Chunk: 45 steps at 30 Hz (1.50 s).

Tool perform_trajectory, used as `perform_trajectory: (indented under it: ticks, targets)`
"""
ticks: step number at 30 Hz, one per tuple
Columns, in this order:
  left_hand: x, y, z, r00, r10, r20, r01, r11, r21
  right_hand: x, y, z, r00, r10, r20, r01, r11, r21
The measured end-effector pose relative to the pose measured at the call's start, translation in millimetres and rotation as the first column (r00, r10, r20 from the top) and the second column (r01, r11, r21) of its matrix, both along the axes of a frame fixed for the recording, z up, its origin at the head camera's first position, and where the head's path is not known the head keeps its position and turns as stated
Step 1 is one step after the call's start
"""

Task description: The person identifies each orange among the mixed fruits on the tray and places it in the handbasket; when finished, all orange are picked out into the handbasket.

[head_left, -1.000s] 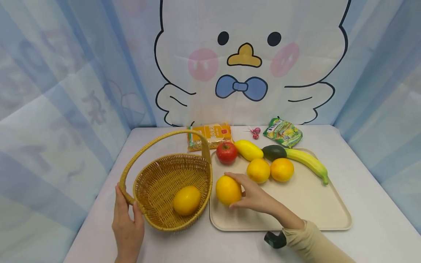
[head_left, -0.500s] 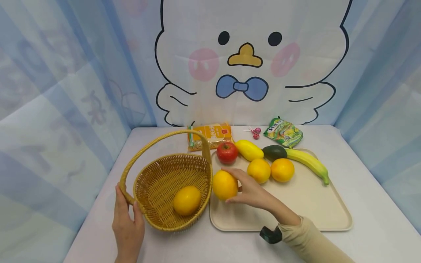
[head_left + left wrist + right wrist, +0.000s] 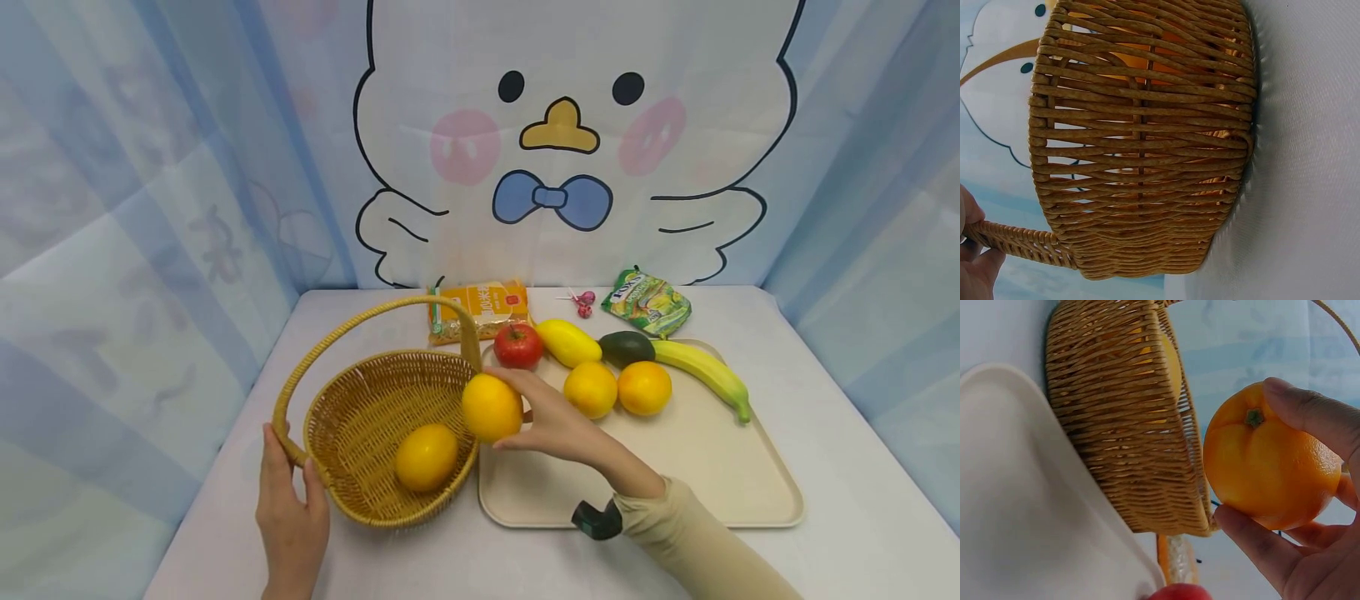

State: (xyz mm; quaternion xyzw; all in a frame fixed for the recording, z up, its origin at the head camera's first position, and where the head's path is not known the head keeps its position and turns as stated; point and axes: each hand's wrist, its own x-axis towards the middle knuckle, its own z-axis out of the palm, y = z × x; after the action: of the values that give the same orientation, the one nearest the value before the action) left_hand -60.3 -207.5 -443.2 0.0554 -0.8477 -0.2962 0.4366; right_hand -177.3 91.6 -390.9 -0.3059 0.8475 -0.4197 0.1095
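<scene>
My right hand (image 3: 555,423) grips an orange (image 3: 491,408) between thumb and fingers, raised at the right rim of a wicker basket (image 3: 367,392). In the right wrist view, the green stem mark on this orange (image 3: 1272,462) faces the camera. Inside the basket lies one oval yellow-orange fruit (image 3: 426,457). At the basket's left side my left hand (image 3: 294,521) pinches the lower end of the arched handle (image 3: 352,322); the left wrist view shows thumb and fingers on that handle end (image 3: 1022,242). The basket stands upright on the table.
A beige tray (image 3: 675,483) holds two oranges (image 3: 590,389), a red apple (image 3: 518,346), a yellow fruit (image 3: 568,342), a dark green one (image 3: 626,348) and a banana (image 3: 705,371). Behind lie an orange packet (image 3: 480,308), lollipops (image 3: 582,302) and a green bag (image 3: 647,302).
My right hand has carried the orange left and upward, from over the tray to the basket's right rim. The left hand and basket have stayed put.
</scene>
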Motion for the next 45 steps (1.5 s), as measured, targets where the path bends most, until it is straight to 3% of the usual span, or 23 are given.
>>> perform_trajectory:
  ticks: [17, 27, 33, 45]
  targets:
    - [-3.5, -1, -0.7, 0.995, -0.049, -0.088, 0.048, 0.999, -0.006, -16.3, -34, 14.4, 0.997, 0.040, -0.062, -0.039, 0.999, 0.012]
    - [-3.4, 0, 0.0, 0.996, -0.041, -0.079, 0.040, 0.999, -0.007, -21.0, -43, 21.3, 0.996, 0.060, -0.059, -0.060, 0.998, 0.011]
    - [-3.0, -2, 7.0, 0.994, -0.066, -0.083, 0.070, 0.997, 0.044, -22.8, -46, 23.0, 0.995, 0.076, -0.070, -0.075, 0.997, 0.015]
    - [1.2, -7, 15.6, 0.995, -0.057, 0.088, 0.046, 0.992, 0.121, -25.6, -50, 22.9, 0.994, 0.076, -0.083, -0.074, 0.997, 0.027]
